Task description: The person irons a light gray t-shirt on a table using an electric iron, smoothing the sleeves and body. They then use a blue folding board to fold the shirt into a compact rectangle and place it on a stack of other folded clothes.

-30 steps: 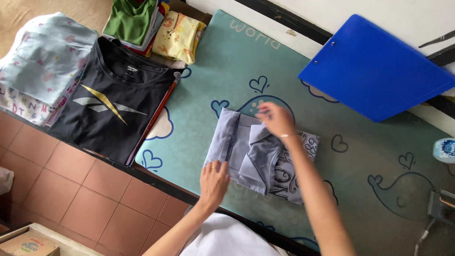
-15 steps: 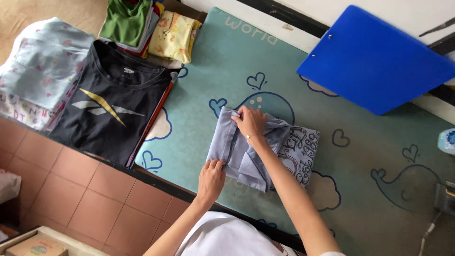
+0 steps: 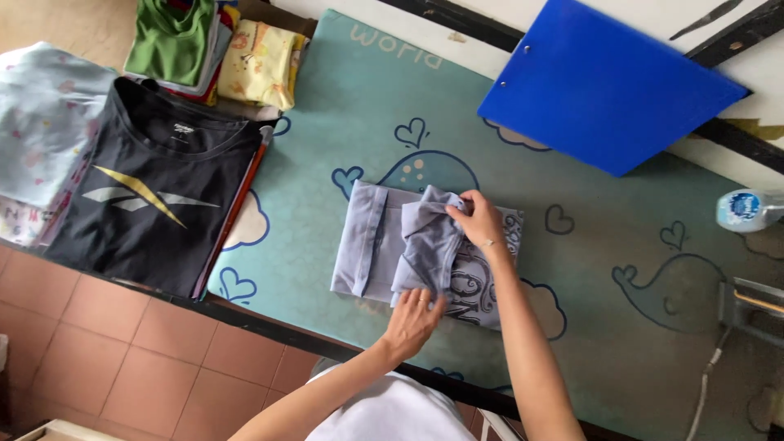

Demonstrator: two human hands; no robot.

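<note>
Grey shirt [image 3: 392, 245]: R hand [image 3: 482, 222] pinching fold.

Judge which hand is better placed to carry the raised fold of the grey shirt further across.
Right, probably. The right hand already pinches the raised flap of the grey shirt, while the left hand lies flat on its near edge, pinning it down.

Two bare forearms, no sleeves in view to the elbows. Left hand [image 3: 414, 321]: thin ring on one finger, no watch or band. Right hand [image 3: 480, 219]: fine thin bracelet at the wrist, small bead or clasp just visible, otherwise bare. White top at the bottom edge, prob. short-sleeved or sleeveless, plain fabric, no print visible. Nails short, unpainted as far as visible.
</note>
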